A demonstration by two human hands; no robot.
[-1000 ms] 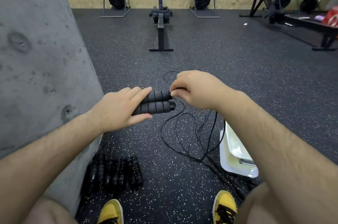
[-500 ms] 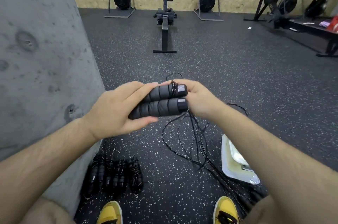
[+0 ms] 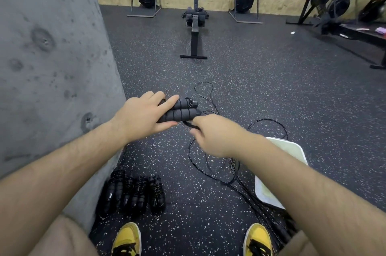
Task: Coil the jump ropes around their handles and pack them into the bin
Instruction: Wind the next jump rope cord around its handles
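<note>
My left hand (image 3: pixel 144 115) grips both handles (image 3: pixel 179 112); my right hand (image 3: pixel 213 136) has dropped below them, pinching the cord (image 3: pixel 187 123) — one turn on, most still loose.

soft, even indoor light falls from above, moderately bright. the speckled floor (image 3: pixel 261 93) carries only faint, diffuse shadows, darkest under the coiled ropes (image 3: pixel 133 193) by the concrete wall (image 3: pixel 52 57). the right hand (image 3: pixel 211 136) is smeared by motion blur, its fingers indistinct, while the left hand (image 3: pixel 142 115) and the handles (image 3: pixel 179 112) it grips look sharper. the thin rope (image 3: pixel 203 82) reads cleanly against the floor. wide-angle distortion leans the wall and stretches the soft, blurred machines (image 3: pixel 334 5) at the right edge.
</note>
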